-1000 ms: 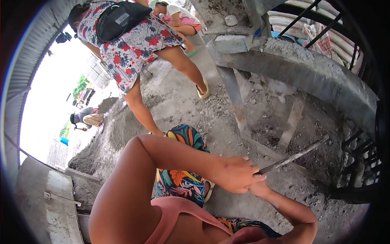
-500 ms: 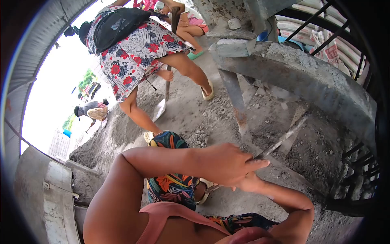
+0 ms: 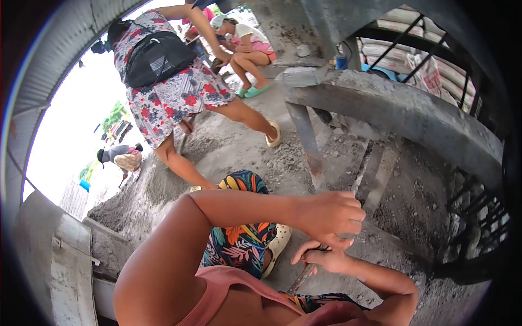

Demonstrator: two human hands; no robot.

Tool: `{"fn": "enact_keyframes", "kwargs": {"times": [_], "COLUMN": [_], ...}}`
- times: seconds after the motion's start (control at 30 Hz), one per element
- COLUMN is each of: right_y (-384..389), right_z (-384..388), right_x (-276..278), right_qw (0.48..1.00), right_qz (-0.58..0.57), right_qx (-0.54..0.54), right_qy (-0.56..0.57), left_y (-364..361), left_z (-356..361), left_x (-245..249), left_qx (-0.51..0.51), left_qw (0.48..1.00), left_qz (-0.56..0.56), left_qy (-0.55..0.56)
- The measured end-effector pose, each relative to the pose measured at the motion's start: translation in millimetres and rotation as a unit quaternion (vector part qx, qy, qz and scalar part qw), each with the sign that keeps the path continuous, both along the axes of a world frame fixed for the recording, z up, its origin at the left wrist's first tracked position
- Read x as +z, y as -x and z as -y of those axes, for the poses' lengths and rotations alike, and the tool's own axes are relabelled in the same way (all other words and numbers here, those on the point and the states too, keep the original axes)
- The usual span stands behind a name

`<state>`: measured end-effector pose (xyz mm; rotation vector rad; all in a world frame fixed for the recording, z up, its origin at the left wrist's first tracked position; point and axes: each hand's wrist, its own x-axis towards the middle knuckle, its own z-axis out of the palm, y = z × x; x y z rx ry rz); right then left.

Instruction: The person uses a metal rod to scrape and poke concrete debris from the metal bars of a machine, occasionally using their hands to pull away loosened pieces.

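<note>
Closest to us, our left hand (image 3: 333, 218) is clenched in a fist around a metal rod (image 3: 300, 281), knuckles up. Our right hand (image 3: 322, 259) sits just below it and grasps the same rod, its fingers hooked more loosely around it. The rod is thin, straight and dull grey with a dusty coat. It slants from the two hands down towards our lap, and only a short stretch shows below the right hand; the rest is hidden inside the fists.

Under our arms we see our knee in bright leaf-print shorts (image 3: 244, 239) and a cream clog (image 3: 280, 240) on the grey, gritty ground (image 3: 244, 146). Beyond the hands a rusty steel leg (image 3: 305, 138) props a curved concrete trough (image 3: 413, 117) crusted with cement.

Farther off, a co-worker (image 3: 168, 92) in a red-flowered dress bends forward with a black bag (image 3: 155, 54) on the back. Behind, a seated person (image 3: 247, 46) in pink wears green sandals. Stacked sacks (image 3: 435, 70) at the upper right carry red print that is too small for us to read. Far out in the daylight another person (image 3: 122, 157) stoops over
</note>
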<state>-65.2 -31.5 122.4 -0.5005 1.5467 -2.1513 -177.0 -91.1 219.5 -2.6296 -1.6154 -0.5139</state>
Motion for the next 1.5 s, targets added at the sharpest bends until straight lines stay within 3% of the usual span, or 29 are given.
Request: {"fn": "enact_keyframes", "kwargs": {"times": [0.1,0.23,0.33,0.4,0.43,0.47,0.5,0.53,0.6,0.63,0.7,0.73,0.8,0.83,0.93,1.33,1.5], "right_y": [-9.2,-15.3,-24.1,-29.2,-35.8,-43.2,-49.2,-51.5,-54.9,-54.9,-57.1,-56.1,-53.7,-54.5,-57.7,-27.8,-24.0], "right_z": [-2.5,-1.7,-3.6,-15.6,-20.5,-25.7,-28.8,-29.6,-22.4,-16.5,-2.3,2.0,12.3,15.6,27.8,20.3,28.2], "right_x": [8.9,15.6,34.5,46.7,53.1,61.1,69.1,76.6,87.7,91.6,94.2,88.9,75.5,74.5,66.7,33.0,16.8], "right_qw": [0.998,0.997,0.996,0.941,0.940,0.858,0.724,0.723,0.620,0.622,0.614,0.621,0.719,0.741,0.770,0.765,0.756], "right_qz": [-0.039,-0.042,0.026,0.022,0.029,-0.134,-0.290,-0.286,-0.492,-0.482,-0.614,-0.599,-0.604,-0.585,-0.563,-0.518,-0.502], "right_qx": [0.009,-0.020,-0.083,-0.206,-0.211,-0.333,-0.432,-0.436,-0.545,-0.552,-0.432,-0.441,-0.272,-0.244,-0.214,-0.304,-0.250], "right_qy": [0.042,0.056,0.026,-0.267,-0.265,-0.368,-0.452,-0.453,-0.276,-0.275,-0.245,-0.247,-0.211,-0.221,-0.210,-0.232,-0.337], "left_y": [2.9,4.7,6.5,16.8,22.3,25.4,29.0,32.7,34.7,34.6,30.2,28.6,23.8,20.9,13.7,19.7,21.9], "left_z": [-15.0,-22.4,-21.6,-24.8,-27.3,-27.8,-25.9,-24.6,-19.9,-18.1,-15.5,-16.0,-15.0,-16.0,-17.1,-34.4,-40.5], "left_x": [-10.5,-15.0,-10.0,-8.2,-8.9,-4.3,1.8,7.9,13.1,14.8,7.2,2.1,-10.0,-15.4,-29.0,-59.8,-58.1], "left_qx": [-0.071,-0.089,-0.071,-0.019,-0.003,-0.009,0.002,0.013,0.000,-0.002,-0.007,-0.024,-0.049,-0.064,-0.107,-0.154,-0.185], "left_qw": [0.997,0.995,0.996,0.998,0.997,0.997,0.996,0.994,0.993,0.992,0.988,0.988,0.983,0.983,0.975,0.943,0.969], "left_qz": [0.017,0.011,0.006,0.045,0.074,0.078,0.094,0.108,0.120,0.126,0.147,0.141,0.150,0.136,0.120,0.145,0.047], "left_qy": [0.019,0.041,0.044,0.026,0.003,0.005,0.005,0.005,0.013,0.021,0.046,0.063,0.098,0.108,0.152,0.257,0.159]}}
